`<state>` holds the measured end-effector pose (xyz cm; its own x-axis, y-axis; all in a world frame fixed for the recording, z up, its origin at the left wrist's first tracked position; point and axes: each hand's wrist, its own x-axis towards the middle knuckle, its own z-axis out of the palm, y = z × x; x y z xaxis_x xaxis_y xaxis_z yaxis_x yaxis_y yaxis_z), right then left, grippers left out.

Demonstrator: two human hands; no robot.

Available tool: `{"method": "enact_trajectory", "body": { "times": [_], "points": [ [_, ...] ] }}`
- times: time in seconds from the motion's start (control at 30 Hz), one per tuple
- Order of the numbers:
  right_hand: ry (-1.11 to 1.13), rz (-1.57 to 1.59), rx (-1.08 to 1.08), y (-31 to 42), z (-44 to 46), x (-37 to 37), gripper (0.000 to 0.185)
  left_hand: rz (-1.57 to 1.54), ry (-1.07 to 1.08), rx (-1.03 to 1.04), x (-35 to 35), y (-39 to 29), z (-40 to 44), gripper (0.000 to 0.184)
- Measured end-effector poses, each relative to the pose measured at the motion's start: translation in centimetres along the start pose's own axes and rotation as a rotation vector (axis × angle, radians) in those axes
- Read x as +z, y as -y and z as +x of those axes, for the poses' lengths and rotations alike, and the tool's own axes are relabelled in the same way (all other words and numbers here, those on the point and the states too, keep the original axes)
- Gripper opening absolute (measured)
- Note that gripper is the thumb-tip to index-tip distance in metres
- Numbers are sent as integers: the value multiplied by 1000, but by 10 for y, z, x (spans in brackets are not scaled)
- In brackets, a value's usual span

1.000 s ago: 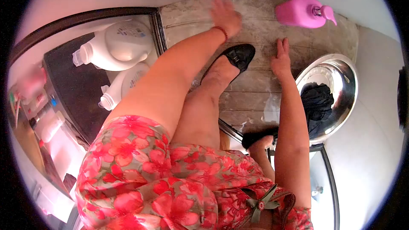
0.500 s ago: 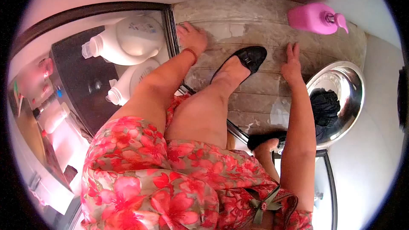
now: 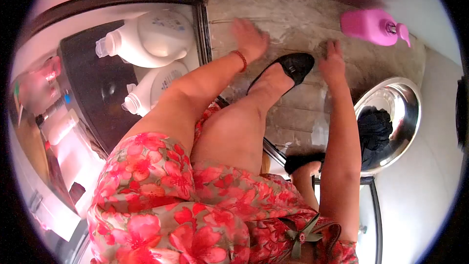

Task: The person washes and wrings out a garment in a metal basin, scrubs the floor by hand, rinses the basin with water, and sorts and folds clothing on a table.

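My left hand (image 3: 250,39), with a red bracelet (image 3: 239,60) at its wrist, is over the wet, wood-patterned floor (image 3: 288,112). Its fingers are stretched and spread, a little blurred, and hold nothing. To the right, my right hand (image 3: 333,64) is low over the same floor with fingers extended; nothing shows in it. Between the hands is my foot in a black shoe (image 3: 296,68). A pink pump bottle (image 3: 367,27) lies or stands just beyond my right hand; I cannot tell which. Whether either palm presses on the floor is hidden.
A metal basin (image 3: 413,112) with dark cloth (image 3: 375,129) in it is right of my right forearm. Behind a black-framed glass panel (image 3: 202,32) at left are white jugs (image 3: 159,39). My other black shoe (image 3: 298,161) is lower down. White walls border the floor.
My left hand has moved to the right, away from the frame edge and closer to the shoe. My right hand has shifted only slightly. The view has tilted a little.
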<state>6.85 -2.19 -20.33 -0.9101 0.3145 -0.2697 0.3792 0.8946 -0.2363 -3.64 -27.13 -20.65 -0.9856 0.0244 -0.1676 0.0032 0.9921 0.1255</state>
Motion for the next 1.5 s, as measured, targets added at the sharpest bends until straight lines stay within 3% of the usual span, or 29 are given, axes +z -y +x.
{"method": "enact_trajectory", "body": {
  "times": [0.07,0.1,0.2,0.27,0.37,0.4,0.47,0.5,0.57,0.6,0.7,0.77,0.8,0.87,0.9,0.93,1.0,1.03,1.07,1.13,1.17,1.2,1.27,1.33,1.4,1.43,1.5],
  "points": [
    [-40,79,-113,22,4,-1,62,-271,-30,282,43,-6,-8,65],
    [-86,161,-220,32,5,-1,60,-264,-33,282,36,-6,-11,65],
    [-82,260,-218,56,1,-1,57,-461,-119,273,10,2,-10,69],
    [-89,231,-215,66,1,4,57,-320,84,-160,-14,36,12,68],
    [-24,120,-222,82,2,-2,57,-263,32,-319,-12,48,23,66],
    [47,53,-244,90,3,-4,57,-263,34,-314,7,50,24,66],
    [-2,67,-365,107,2,17,57,150,-196,33,49,55,22,63],
    [-50,80,-490,115,2,25,57,152,-201,42,37,49,19,63],
    [-13,183,-505,129,2,24,57,-245,111,53,-1,34,8,69],
    [31,284,-525,131,4,24,56,-242,108,62,2,40,11,69],
    [-101,247,-474,125,9,30,52,-221,-59,144,6,62,14,74],
    [-119,218,-462,119,12,31,51,-204,57,-97,-5,55,19,77],
    [-139,193,-451,117,12,31,50,-207,59,-97,-7,44,21,77],
    [-124,184,-401,109,9,32,50,188,332,-26,-8,7,21,79],
    [-111,179,-353,105,7,33,50,-35,349,-12,-15,-11,10,82],
    [-109,175,-351,102,7,33,50,-38,351,-11,-13,-14,2,82],
    [-119,161,-296,96,6,33,52,-464,223,225,-6,-14,-8,84],
    [-117,157,-295,95,6,31,52,-420,39,229,4,-4,-8,83],
    [-176,136,-274,95,7,29,53,-424,42,229,9,9,5,83],
    [-232,115,-257,94,8,28,54,-236,154,-65,-3,29,27,77],
    [-235,81,-265,93,9,28,54,-281,42,-141,-5,27,21,65],
    [-238,47,-273,92,9,29,55,-283,43,-144,-4,16,18,65],
    [-226,33,-304,90,8,26,55,-3,135,-24,11,-23,9,59],
    [-214,19,-334,84,8,28,56,-236,-242,89,64,-51,-2,56],
    [-259,485,-325,69,10,36,56,-599,193,132,33,-84,-13,58],
    [-252,480,-327,59,9,34,56,-605,196,125,18,-91,-19,58],
    [-329,446,-318,46,9,23,57,-572,350,563,-1,-100,-24,60]
  ]
}}
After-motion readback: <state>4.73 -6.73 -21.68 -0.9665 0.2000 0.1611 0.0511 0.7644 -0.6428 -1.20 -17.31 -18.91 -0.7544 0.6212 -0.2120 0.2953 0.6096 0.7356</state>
